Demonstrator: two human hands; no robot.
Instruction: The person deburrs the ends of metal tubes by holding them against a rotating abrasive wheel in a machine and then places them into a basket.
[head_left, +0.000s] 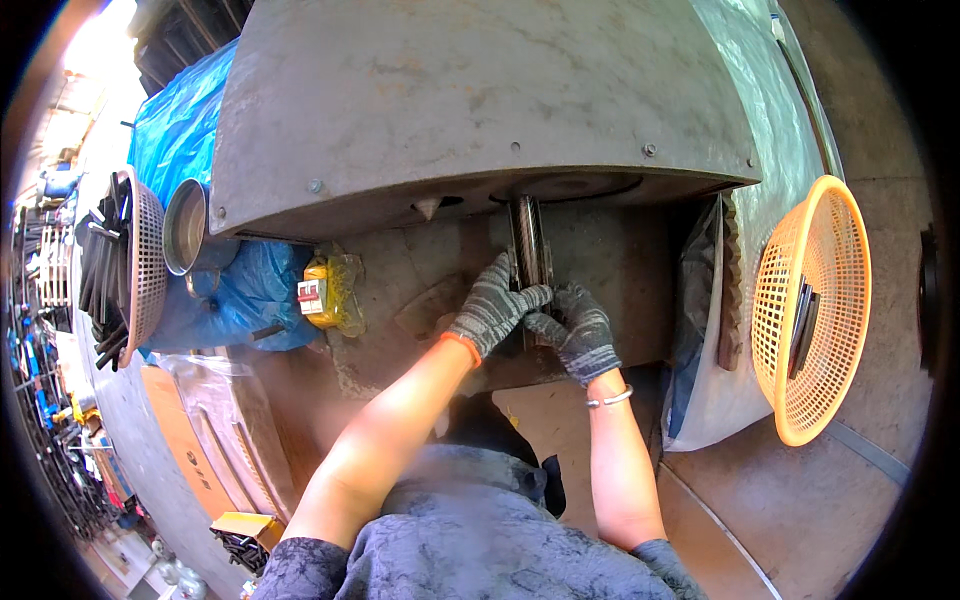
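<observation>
My left hand (pixel 490 308), in a grey knitted glove with an orange cuff, is closed at the near end of a shiny metal shaft (pixel 527 235). That shaft comes out from beneath a large grey metal housing (pixel 480 90). My right hand (pixel 583 335), gloved alike, curls in from the right, its fingers bent close to the left thumb. Both hands appear to pinch a small part at the shaft's end, but the fingers cover it. A dark metal cone tip (pixel 428 208) sticks out under the housing, left of the shaft.
An orange plastic basket (pixel 850 290) with a few dark tubes stands at the right. On the left are a pale basket (pixel 149 265) full of black tubes, a metal pot (pixel 185 230), blue plastic sheeting (pixel 270 285) and a yellow packet (pixel 330 295). A toothed strip (pixel 730 290) stands upright right of the work area.
</observation>
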